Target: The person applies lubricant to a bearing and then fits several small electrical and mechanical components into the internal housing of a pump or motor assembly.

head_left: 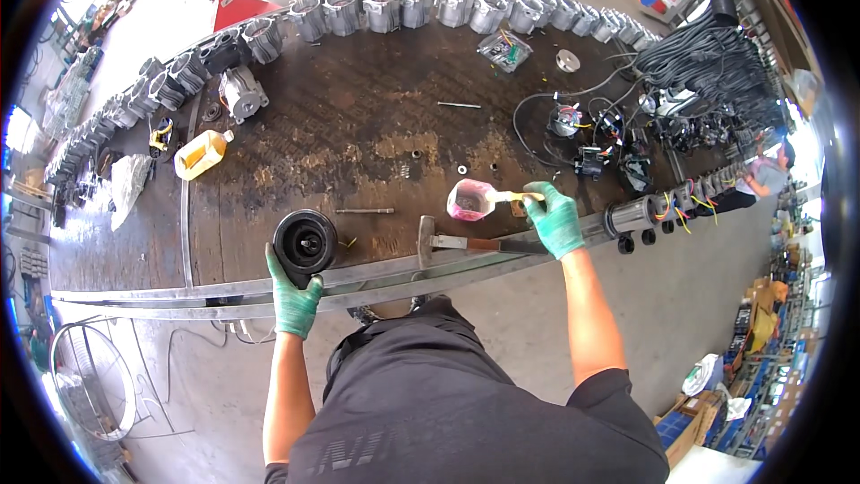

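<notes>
My left hand (296,300), in a green glove, grips a black round motor part (305,244) at the table's near edge. The part is dish-shaped, with a metal shaft end at its centre. My right hand (557,226), gloved the same way, pinches the pale yellow handle of what looks like a brush (507,197). Its far end reaches a pinkish cut-open cup (470,201) with greyish stuff inside; the tip is hard to make out. Between my hands a hammer (466,243) lies along the edge, near a thin metal rod (365,211).
Silver motor housings (382,9) line the table's far edge. A bottle of yellow liquid (203,155) and a motor (243,93) stand left. Black cables (708,63) pile up at the right, beside wired parts (565,120). Another person (766,177) is at the far right.
</notes>
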`<state>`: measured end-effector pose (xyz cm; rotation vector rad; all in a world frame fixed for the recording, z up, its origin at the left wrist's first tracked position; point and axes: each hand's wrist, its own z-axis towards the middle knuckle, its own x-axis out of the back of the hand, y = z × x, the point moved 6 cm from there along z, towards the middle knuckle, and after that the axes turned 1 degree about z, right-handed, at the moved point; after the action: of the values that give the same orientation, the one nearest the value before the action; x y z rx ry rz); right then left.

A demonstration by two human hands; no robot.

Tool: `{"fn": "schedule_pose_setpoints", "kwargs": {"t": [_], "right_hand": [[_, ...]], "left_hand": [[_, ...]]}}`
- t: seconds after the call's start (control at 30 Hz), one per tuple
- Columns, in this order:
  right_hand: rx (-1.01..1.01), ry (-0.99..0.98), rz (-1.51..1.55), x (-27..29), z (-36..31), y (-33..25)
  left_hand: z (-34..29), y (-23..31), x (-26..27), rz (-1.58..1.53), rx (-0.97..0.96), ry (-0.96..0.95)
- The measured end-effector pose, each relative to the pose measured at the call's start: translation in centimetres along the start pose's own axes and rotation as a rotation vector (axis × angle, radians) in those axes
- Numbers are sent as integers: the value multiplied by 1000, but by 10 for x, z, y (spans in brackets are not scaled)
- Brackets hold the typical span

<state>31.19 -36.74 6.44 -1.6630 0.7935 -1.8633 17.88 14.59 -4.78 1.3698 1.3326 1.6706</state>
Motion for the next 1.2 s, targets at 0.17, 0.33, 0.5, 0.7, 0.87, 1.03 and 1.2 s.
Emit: {"fn": "schedule_pose_setpoints", "kwargs": {"t": [0.17,0.33,0.5,0.7,0.87,1.03,1.2], "right_hand": [[269,-171,-135,-7,-15,-17],[343,-196,-196,12,-31,-21],[262,-144,-100,18,-30,-28],[255,-167,-111,-3,-39,-6],[142,-125,-69,17,-42,-4],[-181,33,360,-14,-41,36],[-269,82,369,-14,-51,60]], "left_hand": [[0,1,-1,-22,5,-7],[1,1,1,-21,-5,-11],[2,-2,-1,-53,-2,-17],[2,0,-2,-98,17,-23],[0,-1,-2,-145,50,-12],[1,1,-4,-172,48,-20],[1,4,-2,-140,33,-21]]}}
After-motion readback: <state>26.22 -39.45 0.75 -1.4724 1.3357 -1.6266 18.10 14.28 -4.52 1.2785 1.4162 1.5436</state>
